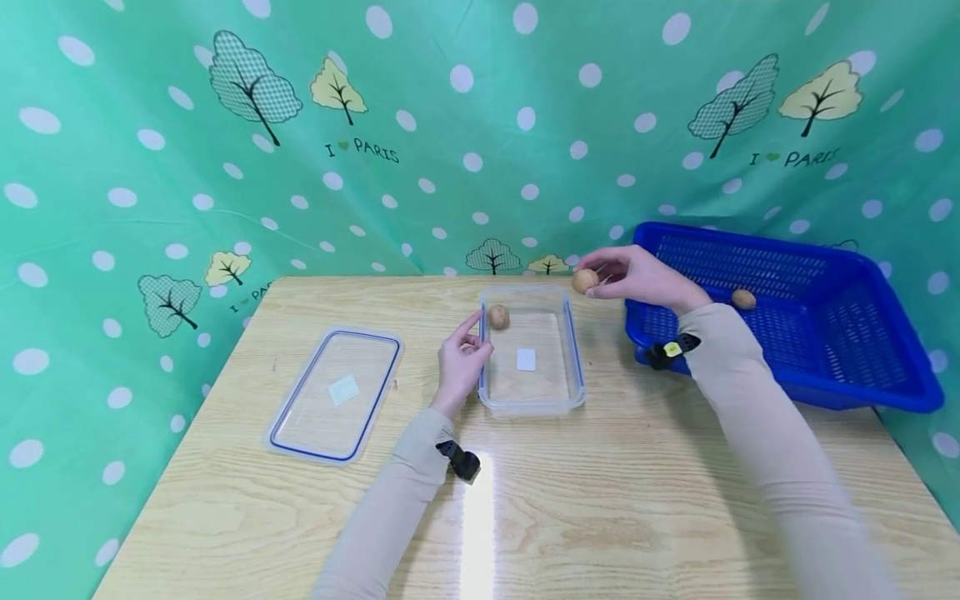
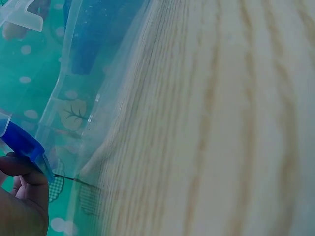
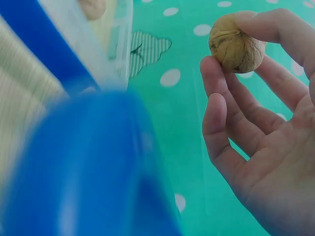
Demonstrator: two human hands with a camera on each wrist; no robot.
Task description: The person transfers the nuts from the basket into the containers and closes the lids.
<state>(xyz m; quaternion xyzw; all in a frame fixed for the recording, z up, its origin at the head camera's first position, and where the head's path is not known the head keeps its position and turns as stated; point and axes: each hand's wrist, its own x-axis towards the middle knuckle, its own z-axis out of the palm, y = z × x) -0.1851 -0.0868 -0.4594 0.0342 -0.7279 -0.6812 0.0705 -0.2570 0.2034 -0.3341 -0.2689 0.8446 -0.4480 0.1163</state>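
Note:
Between thumb and fingertips my right hand (image 1: 628, 275) pinches a walnut (image 3: 237, 42), held up in the air just right of the far end of a clear plastic food container (image 1: 573, 354). Inside the container, by its far left corner, lies another walnut (image 1: 498, 317). My left hand (image 1: 460, 358) grips the container's left side, its thumb and index finger at the rim. The left wrist view shows curled fingers (image 2: 30, 179) against a blue-edged flap (image 2: 24, 142). A third walnut (image 1: 743, 299) sits in the blue plastic basket (image 1: 885, 333), partly behind the right wrist.
The container's lid (image 1: 333, 396), clear with a blue seal, lies flat on the wooden table (image 1: 225, 500) at left. A green dotted cloth (image 1: 450, 125) hangs behind the table. The basket stands at the right, its near rim under the right forearm.

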